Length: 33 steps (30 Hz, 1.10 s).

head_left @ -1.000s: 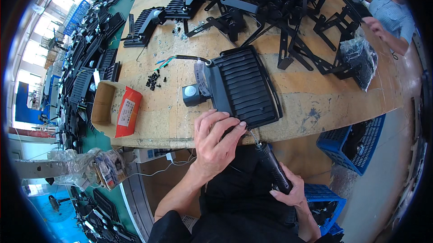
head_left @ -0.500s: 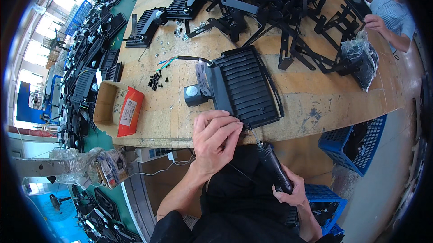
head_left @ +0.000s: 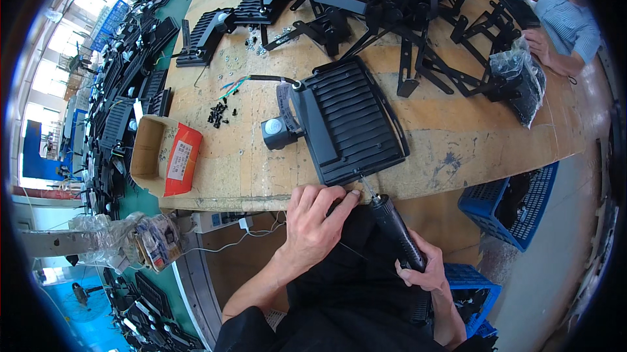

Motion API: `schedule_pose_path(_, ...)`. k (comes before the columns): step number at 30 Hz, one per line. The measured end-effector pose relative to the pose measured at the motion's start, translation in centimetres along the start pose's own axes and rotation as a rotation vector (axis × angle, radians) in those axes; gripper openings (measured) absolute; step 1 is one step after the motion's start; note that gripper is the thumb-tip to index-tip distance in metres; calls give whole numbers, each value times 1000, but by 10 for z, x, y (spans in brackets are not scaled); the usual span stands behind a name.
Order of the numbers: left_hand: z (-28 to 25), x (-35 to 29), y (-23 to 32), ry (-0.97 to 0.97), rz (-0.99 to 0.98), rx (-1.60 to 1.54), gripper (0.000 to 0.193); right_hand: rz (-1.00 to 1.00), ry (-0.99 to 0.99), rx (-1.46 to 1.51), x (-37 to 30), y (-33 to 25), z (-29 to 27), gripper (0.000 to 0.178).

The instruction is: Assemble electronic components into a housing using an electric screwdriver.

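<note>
Black floodlight housing (head_left: 349, 120) gets a corner screw: left hand (head_left: 313, 221) pinches it, right hand (head_left: 418, 270) grips electric screwdriver (head_left: 392, 228), which needs seating squarely.

Bright even daylight, blown-out windows (head_left: 49, 71) glaring at nine to ten o'clock, soft short shadows on the wooden table (head_left: 470, 130), heavy fisheye bending and black vignette round the rim, centre sharp

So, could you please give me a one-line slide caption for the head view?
Right hand aims an electric screwdriver at a black finned housing while the left hand steadies its edge.
</note>
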<state>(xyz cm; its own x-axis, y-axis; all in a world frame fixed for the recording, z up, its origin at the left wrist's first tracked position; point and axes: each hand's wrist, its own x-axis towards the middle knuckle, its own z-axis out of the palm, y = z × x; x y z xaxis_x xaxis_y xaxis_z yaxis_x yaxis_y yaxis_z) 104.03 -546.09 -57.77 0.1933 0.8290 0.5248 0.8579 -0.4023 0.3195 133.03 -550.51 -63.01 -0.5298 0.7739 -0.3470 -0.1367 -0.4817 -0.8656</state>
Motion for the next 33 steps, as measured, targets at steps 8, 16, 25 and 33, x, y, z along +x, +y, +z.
schedule_pose_path(8,-13,13,-11,-152,163,44,27,-79,55,-273,-2,-11,8,86)
schedule_pose_path(16,-11,53,-12,125,-157,-145,14,-27,71,-185,-5,-2,8,88)
schedule_pose_path(25,-1,49,-10,-8,-332,-267,5,37,70,-167,-10,-11,17,89)
schedule_pose_path(33,-4,42,-9,-34,-334,-301,9,24,115,-185,-15,-12,25,87)
